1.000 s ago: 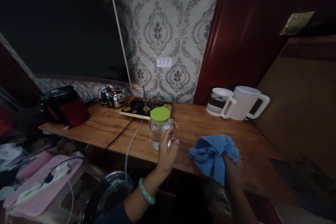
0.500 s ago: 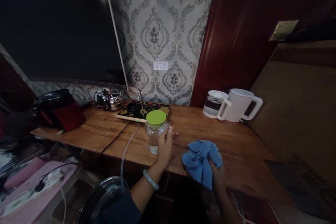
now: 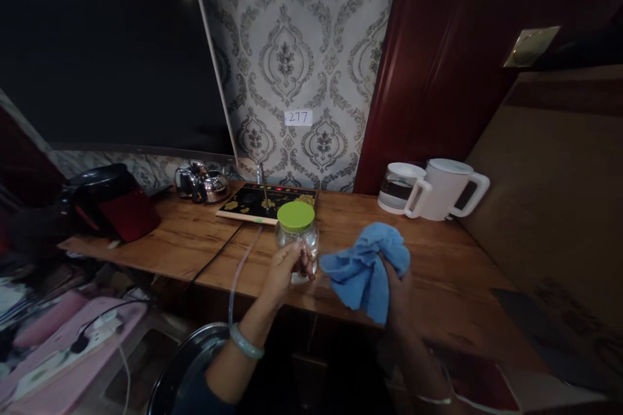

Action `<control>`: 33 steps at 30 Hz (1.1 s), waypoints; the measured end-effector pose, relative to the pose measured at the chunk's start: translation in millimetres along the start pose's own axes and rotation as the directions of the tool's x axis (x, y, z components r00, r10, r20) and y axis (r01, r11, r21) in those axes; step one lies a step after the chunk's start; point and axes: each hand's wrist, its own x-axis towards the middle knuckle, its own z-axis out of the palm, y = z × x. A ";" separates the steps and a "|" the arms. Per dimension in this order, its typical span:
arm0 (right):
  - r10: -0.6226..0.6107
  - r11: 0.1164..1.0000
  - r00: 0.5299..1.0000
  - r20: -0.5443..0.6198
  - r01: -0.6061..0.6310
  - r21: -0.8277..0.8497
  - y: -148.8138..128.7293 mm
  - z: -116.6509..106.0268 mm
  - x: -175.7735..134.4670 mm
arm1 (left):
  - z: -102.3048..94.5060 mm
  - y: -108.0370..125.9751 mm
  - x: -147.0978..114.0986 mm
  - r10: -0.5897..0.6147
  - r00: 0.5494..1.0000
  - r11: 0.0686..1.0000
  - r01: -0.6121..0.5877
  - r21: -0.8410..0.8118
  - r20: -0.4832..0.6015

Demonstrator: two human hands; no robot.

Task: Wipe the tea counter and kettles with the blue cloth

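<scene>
A clear glass pitcher (image 3: 311, 245) with a bright green lid (image 3: 296, 214) is upright near the front edge of the wooden counter. My left hand (image 3: 287, 264), with a pale bangle on its wrist, is closed at the pitcher's handle, which faces me and is mostly covered by my fingers. Whether the base touches the wood, I cannot tell. To its right, my right hand (image 3: 396, 282) grips a bunched blue cloth (image 3: 365, 266). The cloth's left end is close to the pitcher, and my fingers are partly hidden behind its folds.
Behind the pitcher lies a black flowered tea stove panel (image 3: 248, 201) with a thin tap. Metal kettles (image 3: 214, 187) and a red-black appliance (image 3: 121, 207) stand left, white jugs (image 3: 440, 191) right. Below are a dark basin (image 3: 168, 363) with a clear hose, and a power strip (image 3: 68, 356).
The pitcher has turned so its handle points toward me, and it sits slightly further right. My right hand has raised the cloth and brought it left, closer to the pitcher.
</scene>
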 end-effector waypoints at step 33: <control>0.184 0.981 0.747 0.639 -0.102 -0.163 56.4 47.5 -5.5 | 23.5 -25.2 -0.5 0.044 0.960 0.992 -0.075 -0.103 -0.277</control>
